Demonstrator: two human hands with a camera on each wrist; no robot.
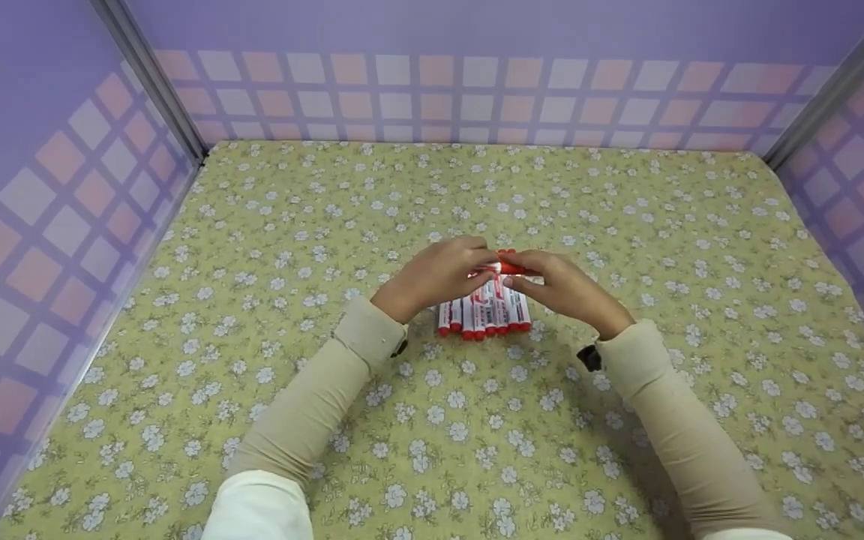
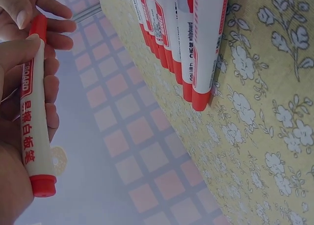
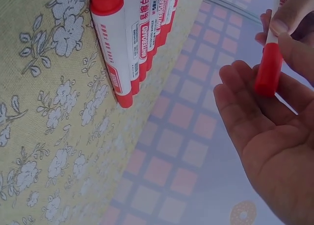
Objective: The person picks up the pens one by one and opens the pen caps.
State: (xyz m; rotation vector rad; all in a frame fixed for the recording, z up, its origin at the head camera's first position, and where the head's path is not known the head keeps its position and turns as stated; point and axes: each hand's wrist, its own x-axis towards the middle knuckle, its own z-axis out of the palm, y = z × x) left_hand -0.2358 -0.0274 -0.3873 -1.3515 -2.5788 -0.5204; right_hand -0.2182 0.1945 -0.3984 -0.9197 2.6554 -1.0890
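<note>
Both hands meet over a row of red-and-white whiteboard markers point(image 1: 484, 315) lying side by side on the floral cloth point(image 1: 432, 450). My left hand point(image 1: 469, 266) grips one marker point(image 1: 505, 266) lifted above the row, its white barrel point(image 2: 33, 117) lying across the curled fingers with the thumb point(image 2: 14, 53) on top. My right hand point(image 1: 526, 276) pinches that marker's red cap point(image 3: 269, 70) between thumb and fingers point(image 3: 240, 87), palm turned up. The row point(image 2: 191, 48) point(image 3: 130, 43) lies just under the hands.
Purple walls with a pink and white check band point(image 1: 477, 90) enclose the cloth at the back and both sides. Metal corner posts point(image 1: 154, 82) stand at the back corners. Beige sleeves point(image 1: 312, 405) reach in from the near edge.
</note>
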